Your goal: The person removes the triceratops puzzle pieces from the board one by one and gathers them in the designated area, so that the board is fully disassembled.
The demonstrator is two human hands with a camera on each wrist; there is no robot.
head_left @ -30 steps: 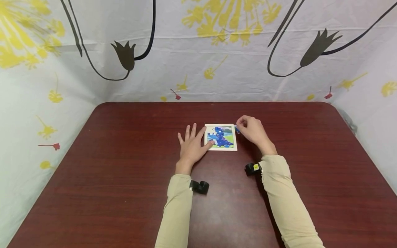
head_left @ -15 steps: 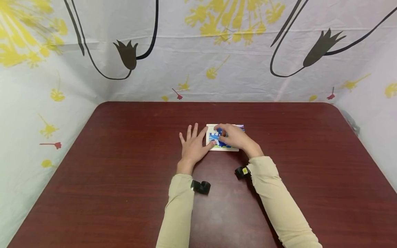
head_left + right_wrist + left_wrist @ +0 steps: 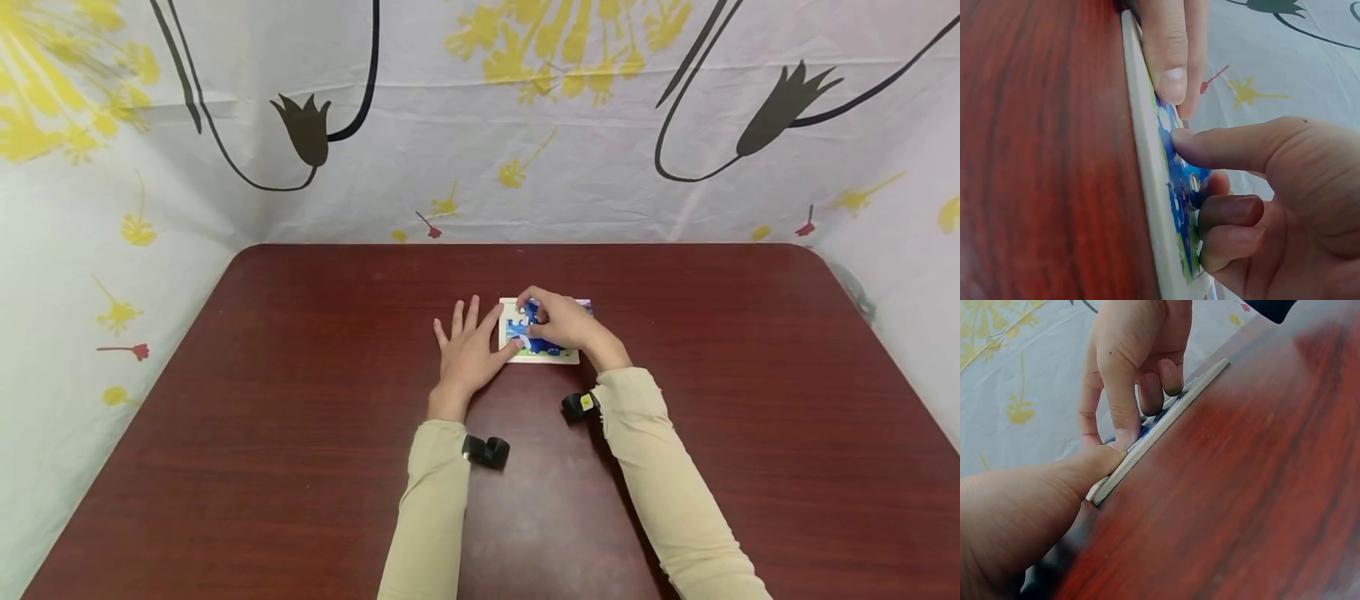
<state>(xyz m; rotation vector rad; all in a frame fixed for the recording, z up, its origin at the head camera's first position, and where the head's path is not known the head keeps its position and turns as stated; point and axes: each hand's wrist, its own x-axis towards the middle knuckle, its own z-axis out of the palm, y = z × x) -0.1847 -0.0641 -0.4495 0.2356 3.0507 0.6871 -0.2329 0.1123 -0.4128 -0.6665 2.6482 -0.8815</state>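
A jigsaw puzzle of a blue dinosaur in a pale tray lies on the table, with a bare pale patch at its upper left. My left hand lies flat with fingers spread along the tray's left side, thumb pressing its lower left part. My right hand is over the picture, thumb and index finger pinching a blue puzzle piece at the dinosaur; the other fingers curl close over the picture. In the left wrist view the tray shows edge-on beneath the right hand. The right hand hides much of the picture.
A purple-and-blue picture piece shows past the tray's upper right corner, partly behind the right hand. The dark red table spreads around. A patterned white cloth hangs behind it. A black wrist camera sits by each sleeve.
From beside the tray's upper right corner, my right hand has moved left over the puzzle; in the last half second it has shifted only slightly. My left hand has stayed on the tray.
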